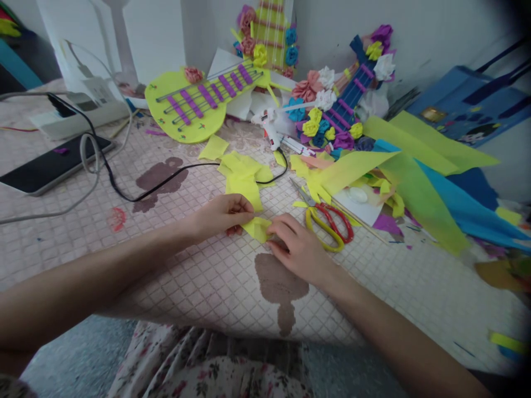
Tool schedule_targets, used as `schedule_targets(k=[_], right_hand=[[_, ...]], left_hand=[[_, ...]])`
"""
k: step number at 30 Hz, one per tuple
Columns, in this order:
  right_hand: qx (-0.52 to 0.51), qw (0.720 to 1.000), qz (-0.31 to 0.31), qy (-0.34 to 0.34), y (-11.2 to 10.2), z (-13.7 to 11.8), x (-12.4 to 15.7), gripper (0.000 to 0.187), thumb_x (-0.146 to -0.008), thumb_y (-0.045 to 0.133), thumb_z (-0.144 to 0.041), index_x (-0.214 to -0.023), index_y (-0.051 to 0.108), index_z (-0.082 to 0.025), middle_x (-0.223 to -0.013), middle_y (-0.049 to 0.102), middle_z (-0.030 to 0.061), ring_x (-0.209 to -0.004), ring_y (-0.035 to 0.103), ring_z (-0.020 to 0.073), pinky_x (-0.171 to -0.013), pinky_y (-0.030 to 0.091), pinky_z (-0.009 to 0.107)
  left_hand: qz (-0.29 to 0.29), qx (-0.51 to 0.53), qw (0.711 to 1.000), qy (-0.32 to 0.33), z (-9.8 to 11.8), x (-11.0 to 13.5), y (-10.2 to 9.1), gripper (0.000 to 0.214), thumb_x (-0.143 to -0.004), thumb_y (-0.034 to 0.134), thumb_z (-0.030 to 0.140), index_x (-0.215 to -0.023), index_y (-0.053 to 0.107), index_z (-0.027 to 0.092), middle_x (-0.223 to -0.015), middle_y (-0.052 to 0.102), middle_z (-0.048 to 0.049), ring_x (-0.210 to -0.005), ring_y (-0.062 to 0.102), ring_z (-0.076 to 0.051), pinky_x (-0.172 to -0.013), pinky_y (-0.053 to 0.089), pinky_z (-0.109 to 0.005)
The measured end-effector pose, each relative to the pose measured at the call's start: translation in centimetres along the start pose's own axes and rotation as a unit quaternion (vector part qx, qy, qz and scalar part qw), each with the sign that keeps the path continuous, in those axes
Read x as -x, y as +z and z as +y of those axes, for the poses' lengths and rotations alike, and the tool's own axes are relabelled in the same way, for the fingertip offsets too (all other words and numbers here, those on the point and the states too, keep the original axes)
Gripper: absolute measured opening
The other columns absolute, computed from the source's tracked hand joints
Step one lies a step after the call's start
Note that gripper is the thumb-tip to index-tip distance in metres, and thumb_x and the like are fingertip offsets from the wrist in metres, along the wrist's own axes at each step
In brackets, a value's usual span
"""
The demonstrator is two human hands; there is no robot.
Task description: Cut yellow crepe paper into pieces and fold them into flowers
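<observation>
Between my hands, just above the tablecloth, is a small piece of yellow crepe paper. My left hand pinches its left edge with thumb and fingers. At its right edge my right hand has its fingers closed on the same piece. Directly behind it lies a loose pile of cut yellow paper pieces. Scissors with one red and one yellow handle rest to the right of my right hand, their blades pointing away to the left.
A white glue gun stands behind the pile, its black cord crossing leftward. Paper guitars, one yellow and one blue, lie at the back. Yellow and blue paper sheets spread right. A phone and power strip sit left.
</observation>
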State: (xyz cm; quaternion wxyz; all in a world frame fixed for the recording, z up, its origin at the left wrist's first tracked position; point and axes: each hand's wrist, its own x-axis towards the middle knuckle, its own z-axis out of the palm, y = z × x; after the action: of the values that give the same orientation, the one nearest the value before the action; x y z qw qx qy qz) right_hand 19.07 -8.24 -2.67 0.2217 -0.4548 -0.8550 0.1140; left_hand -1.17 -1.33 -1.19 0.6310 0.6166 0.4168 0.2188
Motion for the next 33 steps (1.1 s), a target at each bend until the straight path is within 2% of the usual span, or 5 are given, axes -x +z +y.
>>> schedule_targets(k=[7, 11, 14, 21, 33], right_hand=[[0.027, 0.999, 0.019, -0.012, -0.2, 0.1, 0.1, 0.013, -0.089, 0.043, -0.015, -0.091, 0.055, -0.02, -0.096, 0.057, 0.0078, -0.088, 0.057, 0.0195, -0.074, 0.05, 0.034], [0.045, 0.999, -0.001, -0.02, -0.3, 0.1, 0.3, 0.013, -0.089, 0.043, -0.015, -0.089, 0.055, -0.019, -0.094, 0.057, 0.0081, -0.086, 0.057, 0.0196, -0.073, 0.049, 0.033], [0.029, 0.999, -0.024, -0.017, -0.2, 0.0, 0.3, 0.013, -0.09, 0.042, -0.016, -0.089, 0.055, -0.018, -0.093, 0.057, 0.008, -0.084, 0.057, 0.0187, -0.073, 0.049, 0.032], [0.023, 0.999, -0.033, -0.015, -0.2, 0.0, 0.4, 0.014, -0.091, 0.041, -0.017, -0.087, 0.054, -0.018, -0.092, 0.057, 0.008, -0.084, 0.056, 0.0186, -0.072, 0.049, 0.032], [0.023, 0.998, -0.045, -0.023, 0.0, 0.0, 0.6, 0.012, -0.091, 0.044, -0.02, -0.091, 0.056, -0.017, -0.098, 0.059, 0.009, -0.089, 0.058, 0.0197, -0.074, 0.05, 0.033]], left_hand=[[0.019, -0.108, 0.993, 0.054, -0.6, -0.1, -0.2, 0.01, -0.08, 0.057, 0.025, -0.083, 0.053, 0.016, -0.063, 0.054, 0.0012, -0.049, 0.049, -0.008, -0.045, 0.037, -0.019], [0.104, -0.324, 0.918, 0.204, -0.6, 0.4, -0.6, 0.004, -0.08, 0.056, 0.021, -0.081, 0.057, 0.017, -0.08, 0.059, -0.003, -0.068, 0.054, -0.013, -0.061, 0.042, -0.024], [0.043, -0.379, 0.883, 0.274, -0.5, 0.9, -0.9, 0.009, -0.079, 0.06, 0.025, -0.083, 0.058, 0.018, -0.087, 0.058, -0.0037, -0.082, 0.054, -0.016, -0.073, 0.043, -0.028], [0.025, -0.464, 0.832, 0.303, -1.4, 2.3, -0.3, 0.009, -0.079, 0.06, 0.02, -0.086, 0.055, 0.016, -0.092, 0.056, -0.0058, -0.087, 0.051, -0.02, -0.079, 0.042, -0.034], [0.01, -0.432, 0.854, 0.289, -2.1, 2.8, -0.5, 0.01, -0.085, 0.049, 0.012, -0.081, 0.057, 0.016, -0.088, 0.058, -0.0056, -0.085, 0.052, -0.018, -0.078, 0.043, -0.032]])
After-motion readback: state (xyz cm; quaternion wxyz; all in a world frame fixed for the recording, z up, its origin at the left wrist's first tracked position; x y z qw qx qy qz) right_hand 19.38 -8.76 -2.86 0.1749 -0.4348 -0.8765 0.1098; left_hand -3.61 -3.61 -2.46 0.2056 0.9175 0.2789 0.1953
